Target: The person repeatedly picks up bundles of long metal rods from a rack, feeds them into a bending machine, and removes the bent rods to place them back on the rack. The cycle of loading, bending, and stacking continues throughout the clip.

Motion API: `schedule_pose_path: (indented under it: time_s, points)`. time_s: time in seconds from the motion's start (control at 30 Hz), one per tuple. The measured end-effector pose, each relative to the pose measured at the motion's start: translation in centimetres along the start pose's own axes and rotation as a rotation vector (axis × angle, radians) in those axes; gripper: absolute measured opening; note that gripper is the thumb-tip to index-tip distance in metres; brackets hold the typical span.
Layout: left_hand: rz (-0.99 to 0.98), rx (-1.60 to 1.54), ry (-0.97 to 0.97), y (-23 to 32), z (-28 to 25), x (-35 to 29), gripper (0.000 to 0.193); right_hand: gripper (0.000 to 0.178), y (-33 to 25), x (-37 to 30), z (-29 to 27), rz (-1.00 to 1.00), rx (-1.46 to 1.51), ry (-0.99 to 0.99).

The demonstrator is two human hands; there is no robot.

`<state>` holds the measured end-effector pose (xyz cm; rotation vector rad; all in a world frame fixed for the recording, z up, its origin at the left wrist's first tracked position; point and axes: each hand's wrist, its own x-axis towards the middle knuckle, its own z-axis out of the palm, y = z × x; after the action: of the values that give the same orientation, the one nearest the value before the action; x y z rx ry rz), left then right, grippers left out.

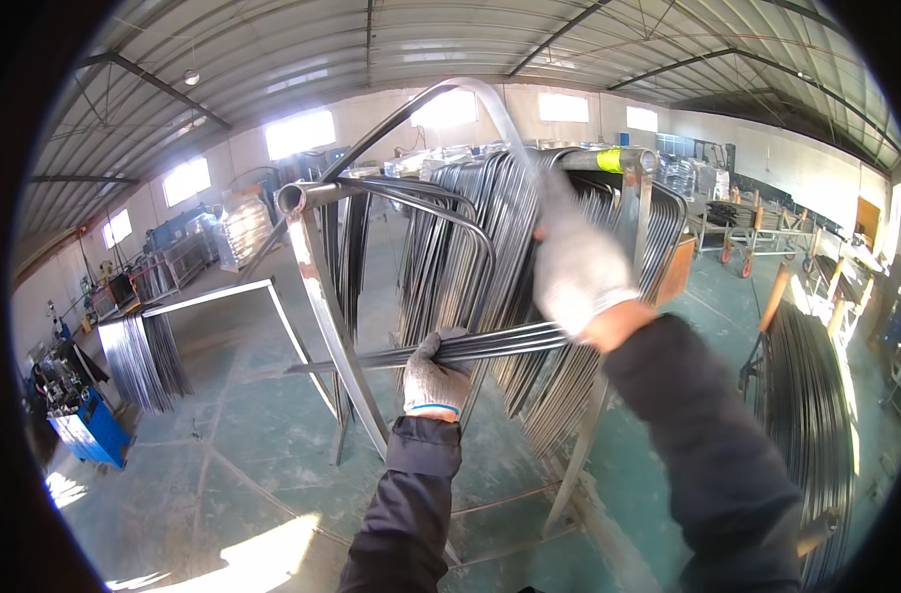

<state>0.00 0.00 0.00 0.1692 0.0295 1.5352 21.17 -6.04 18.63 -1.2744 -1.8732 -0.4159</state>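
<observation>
My left hand [436,381], in a white knit glove, is closed around a bundle of several thin dark metal tubes [510,342] held roughly level in front of the rack. My right hand [581,272], also gloved and smeared by motion, grips one leg of a bent metal tube [498,111]. That tube arches above the rack, and its other leg slopes down to the left behind the rack's round end. On the metal rack [330,296] hang many similar bent tubes [510,232], packed side by side, partly hidden by my right hand. Yellow-green tape marks the rack's right bar.
At the left, a lower white frame [218,294] carries more hanging tubes, beside a blue machine [90,430]. Another stack of long tubes [811,405] stands at the right. Wheeled carts [757,237] are farther back, and wrapped goods [245,227] line the far wall.
</observation>
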Motion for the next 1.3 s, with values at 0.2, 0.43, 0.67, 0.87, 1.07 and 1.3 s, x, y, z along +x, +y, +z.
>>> schedule_pose_path:
  time_s: [0.2,0.43,0.67,0.87,1.07,1.3]
  points:
    - [-0.104,0.069,-0.018,3.7,-5.1,3.4,0.030,0.071,-4.6,-1.4,6.8,-0.153,-0.211,-0.189]
    - [-0.123,0.360,-0.248,4.5,-8.6,3.4,0.036,0.054,2.2,-22.0,8.9,-0.063,0.138,-0.241]
    - [-0.315,0.553,0.210,-12.6,-17.4,-6.7,0.034,0.047,17.2,-56.9,-9.4,0.961,0.006,-0.538]
    - [-0.953,0.834,0.008,-37.5,-16.8,-26.1,0.027,0.063,25.2,-80.9,-28.7,1.539,-0.593,0.081]
    - [-0.931,1.138,-0.343,-62.3,-3.7,-37.3,0.023,0.098,38.8,-90.5,-34.2,1.772,-0.587,-0.319]
    - [-0.969,1.140,-0.613,-74.8,2.7,-47.8,0.027,0.063,44.1,-92.4,-35.1,1.728,-0.339,-0.568]
